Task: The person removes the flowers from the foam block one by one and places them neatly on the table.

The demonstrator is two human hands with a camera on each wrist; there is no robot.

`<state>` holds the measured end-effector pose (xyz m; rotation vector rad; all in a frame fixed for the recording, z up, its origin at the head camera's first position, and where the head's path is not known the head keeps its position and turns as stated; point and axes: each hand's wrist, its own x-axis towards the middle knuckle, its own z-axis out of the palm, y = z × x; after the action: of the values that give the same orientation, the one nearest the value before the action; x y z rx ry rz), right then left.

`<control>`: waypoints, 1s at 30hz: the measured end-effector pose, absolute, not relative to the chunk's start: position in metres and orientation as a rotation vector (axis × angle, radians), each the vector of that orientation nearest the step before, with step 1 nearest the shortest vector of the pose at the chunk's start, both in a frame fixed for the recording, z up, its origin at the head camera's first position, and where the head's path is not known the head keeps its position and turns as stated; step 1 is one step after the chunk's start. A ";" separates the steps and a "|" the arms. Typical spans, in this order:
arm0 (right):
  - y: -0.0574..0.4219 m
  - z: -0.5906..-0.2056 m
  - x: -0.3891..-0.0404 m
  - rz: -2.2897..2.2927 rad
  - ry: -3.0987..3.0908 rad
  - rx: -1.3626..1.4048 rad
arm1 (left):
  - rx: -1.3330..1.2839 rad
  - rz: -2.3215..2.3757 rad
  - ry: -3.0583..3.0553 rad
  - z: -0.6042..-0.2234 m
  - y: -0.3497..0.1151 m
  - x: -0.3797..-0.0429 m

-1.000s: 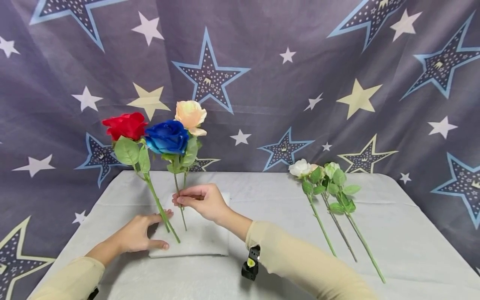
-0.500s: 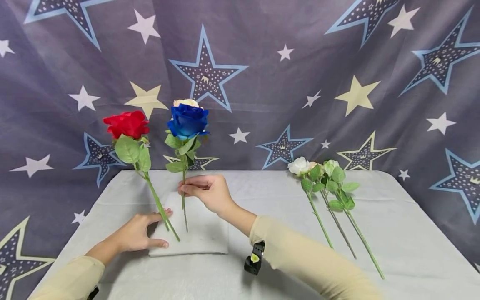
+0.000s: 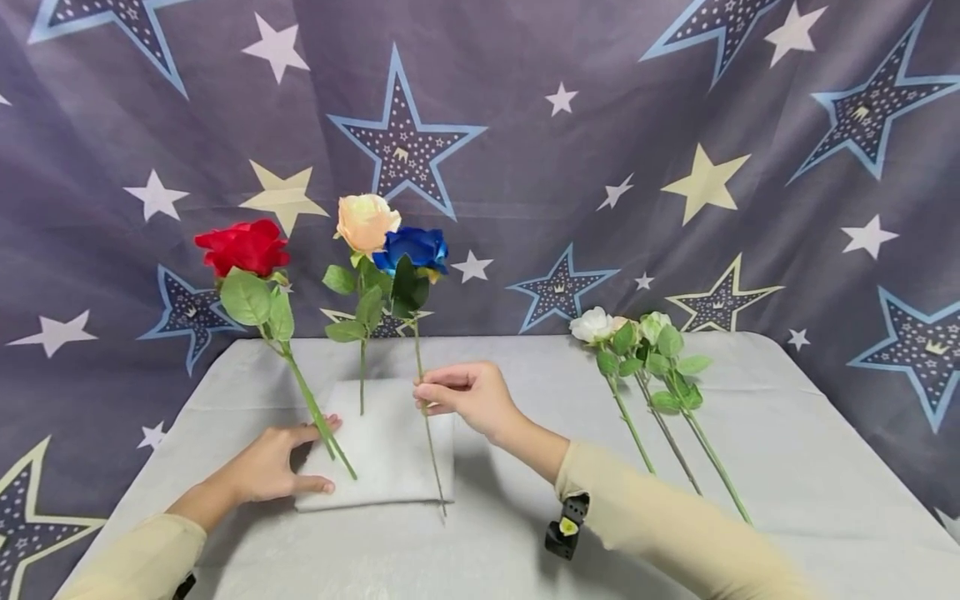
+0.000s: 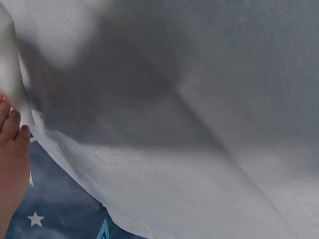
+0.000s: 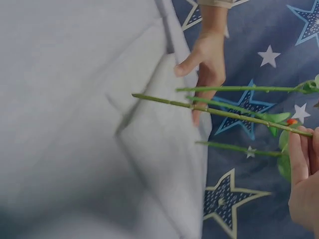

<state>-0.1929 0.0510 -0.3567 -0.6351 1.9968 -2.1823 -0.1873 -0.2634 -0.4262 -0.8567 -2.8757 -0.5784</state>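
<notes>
My right hand [image 3: 472, 398] pinches the stem of a blue rose [image 3: 414, 250] between thumb and fingers, its lower end hanging over the front right corner of a white cloth-covered block [image 3: 393, 467]. Beside it, a peach rose [image 3: 367, 223] stands upright at the block's back part. A red rose [image 3: 242, 247] leans left over the block's left part, where two green stems show close together. At the block's left side rests my left hand [image 3: 266, 465], thumb and fingers spread. The right wrist view shows the held stem [image 5: 224, 114] crossing in front of the other stems.
Several pale roses [image 3: 637, 346] with green leaves lie on the right of the table, stems toward me. A light grey cloth [image 3: 517, 533] covers the table. Behind it hangs a dark curtain [image 3: 495, 50] printed with stars.
My right hand has carried the blue rose rightward, from the left of the peach rose, past its front, to its right. The left hand, red rose and peach rose stay in place.
</notes>
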 end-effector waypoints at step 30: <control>0.169 -0.409 -0.190 -2.095 2.121 0.038 | -0.853 -0.605 -2.869 -0.428 -0.268 -0.188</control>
<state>-0.1899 0.1695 -0.4085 0.0379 2.1212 -2.0951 -0.1877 -0.2679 -0.4282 -0.8525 -2.8688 -0.6052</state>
